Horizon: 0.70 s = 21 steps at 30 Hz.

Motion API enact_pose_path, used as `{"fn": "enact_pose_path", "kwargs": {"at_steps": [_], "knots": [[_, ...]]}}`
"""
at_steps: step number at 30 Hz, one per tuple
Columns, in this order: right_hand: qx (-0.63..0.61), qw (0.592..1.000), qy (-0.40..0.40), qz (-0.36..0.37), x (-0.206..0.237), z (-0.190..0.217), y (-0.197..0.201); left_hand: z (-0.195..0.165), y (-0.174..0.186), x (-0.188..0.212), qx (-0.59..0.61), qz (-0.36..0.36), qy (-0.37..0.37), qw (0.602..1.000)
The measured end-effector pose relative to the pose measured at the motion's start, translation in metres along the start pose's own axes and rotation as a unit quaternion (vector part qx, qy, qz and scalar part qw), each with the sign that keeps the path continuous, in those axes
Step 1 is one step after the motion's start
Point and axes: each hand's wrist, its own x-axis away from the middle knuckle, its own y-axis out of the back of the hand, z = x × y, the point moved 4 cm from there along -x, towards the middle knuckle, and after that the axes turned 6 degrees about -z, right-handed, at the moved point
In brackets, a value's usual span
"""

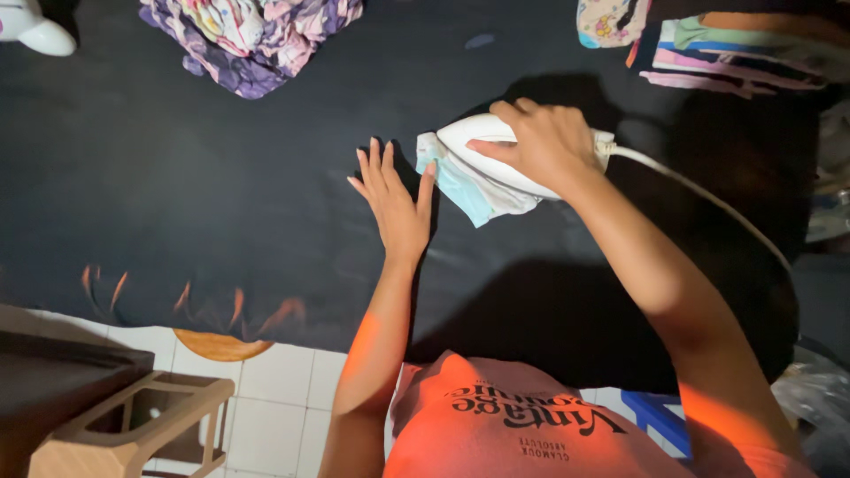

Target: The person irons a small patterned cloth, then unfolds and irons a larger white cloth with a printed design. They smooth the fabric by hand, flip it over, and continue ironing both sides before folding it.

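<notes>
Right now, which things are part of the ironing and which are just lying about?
In use:
right hand gripping the iron
small white cloth under the iron
left hand flat on the dark cover

Lying about:
crumpled clothes
folded clothes
wooden stool

- Home ironing spot, with a dark cloth [177,195] spread low as the work surface.
- White floor tiles [274,389] just below the cloth's near edge.
- Crumpled and folded laundry [252,40] at its far edge.
- Wooden stool [133,425] near its lower left corner.

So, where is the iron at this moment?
The iron is right of centre on the black cloth, under the right hand, beside the left hand.
</notes>
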Motion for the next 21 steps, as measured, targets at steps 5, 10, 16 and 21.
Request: {"fn": "enact_pose_path", "kwargs": {"at_steps": [5,10,16,21], "knots": [[-0.021,0.998,0.046,0.023,-0.005,0.004,-0.001,0.002,-0.003,0.0,-0.004,-0.011,0.001,1.0],[0.005,0.999,0.033,-0.007,-0.012,0.02,-0.014,0.006,-0.007,0.001,-0.016,-0.015,-0.002,1.0],[-0.016,0.999,0.047,-0.018,0.003,0.004,-0.002,0.01,-0.003,0.001,-0.014,-0.014,-0.015,1.0],[-0.045,0.998,-0.053,0.004,0.041,-0.013,0.018,0.008,-0.004,0.002,0.002,-0.015,-0.004,1.0]]}}
